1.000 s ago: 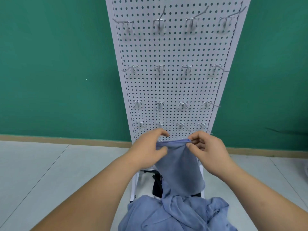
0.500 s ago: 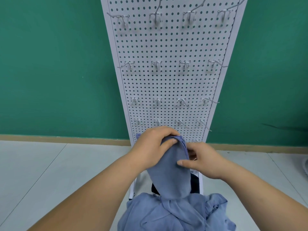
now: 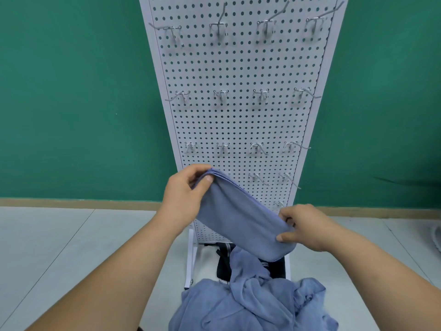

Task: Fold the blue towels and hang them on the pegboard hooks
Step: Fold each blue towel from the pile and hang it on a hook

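A folded blue towel (image 3: 238, 218) stretches slantwise in front of the white pegboard (image 3: 238, 120). My left hand (image 3: 183, 199) pinches its upper left end, where several folded layers show. My right hand (image 3: 307, 228) grips its lower right end between thumb and fingers. A pile of loose blue towels (image 3: 253, 304) lies below, and one of them rises up to just under the held towel. Rows of bare metal hooks (image 3: 220, 95) stick out of the pegboard above my hands.
The pegboard stands on a white frame (image 3: 191, 259) against a green wall (image 3: 71, 103). Something black (image 3: 223, 263) sits at its base behind the pile. Pale floor tiles (image 3: 59, 247) spread to both sides. A white object (image 3: 435, 237) shows at the right edge.
The towel hung from both hands by its top edge. My left hand gathered that end and rose to the left, while my right hand slid down to the other end, so the towel now slants.
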`<state>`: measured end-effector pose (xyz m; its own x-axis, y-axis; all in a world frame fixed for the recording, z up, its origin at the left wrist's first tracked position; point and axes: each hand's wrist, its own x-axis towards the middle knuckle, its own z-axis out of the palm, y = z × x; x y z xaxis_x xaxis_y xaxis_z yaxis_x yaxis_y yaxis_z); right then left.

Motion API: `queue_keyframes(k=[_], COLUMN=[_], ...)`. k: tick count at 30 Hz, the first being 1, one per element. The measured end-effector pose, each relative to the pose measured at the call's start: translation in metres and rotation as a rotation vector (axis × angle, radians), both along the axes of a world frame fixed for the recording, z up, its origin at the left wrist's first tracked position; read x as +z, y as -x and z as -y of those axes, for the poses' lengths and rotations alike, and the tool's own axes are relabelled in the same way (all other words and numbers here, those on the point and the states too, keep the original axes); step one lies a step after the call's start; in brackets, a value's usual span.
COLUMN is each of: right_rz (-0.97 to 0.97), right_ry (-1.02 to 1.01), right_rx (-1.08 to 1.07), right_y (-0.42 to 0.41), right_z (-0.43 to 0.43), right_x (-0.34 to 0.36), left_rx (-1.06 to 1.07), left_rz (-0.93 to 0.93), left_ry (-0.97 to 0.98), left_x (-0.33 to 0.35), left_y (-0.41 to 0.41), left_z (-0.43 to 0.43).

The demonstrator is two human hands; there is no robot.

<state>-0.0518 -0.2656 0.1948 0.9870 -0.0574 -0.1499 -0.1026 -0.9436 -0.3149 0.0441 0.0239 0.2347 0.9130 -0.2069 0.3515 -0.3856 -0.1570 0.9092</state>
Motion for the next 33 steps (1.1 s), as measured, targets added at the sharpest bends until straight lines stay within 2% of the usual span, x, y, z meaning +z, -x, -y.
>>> queue_keyframes(k=[4,8,10,14,19,23,28,33], right_rz=[0.033,0.101,0.199,0.395,0.565,0.553,0.376,0.396], right_ry=[0.026,0.016,-0.172,-0.733,-0.999,-1.009,-0.980,-0.973], right_rx=[-0.049,-0.115,-0.160,-0.248,-0.369,-0.416,-0.560,-0.465], right_y=[0.001,0.005,0.009,0.019,0.022,0.022,0.014,0.013], right_z=[0.011,0.018,0.018,0.012,0.001,0.001,0.015,0.021], right_x=[0.009,0.013,0.018,0.038,0.055,0.051,0.026,0.023], left_rx=[0.091,0.130,0.124,0.143,0.122,0.182,0.212,0.177], left_rz=[-0.090,-0.160,-0.199,-0.210,-0.175,-0.182,-0.396,-0.422], left_ry=[0.032,-0.029,-0.052,-0.007,0.062,0.085,-0.066,-0.095], left_x=[-0.008,-0.015,-0.018,-0.014,-0.008,-0.008,-0.023,-0.027], left_y=[-0.012,-0.018,-0.020,-0.021,-0.019,-0.015,-0.018,-0.020], left_z=[-0.013,-0.021,-0.025,-0.026,-0.018,-0.010,-0.010,-0.017])
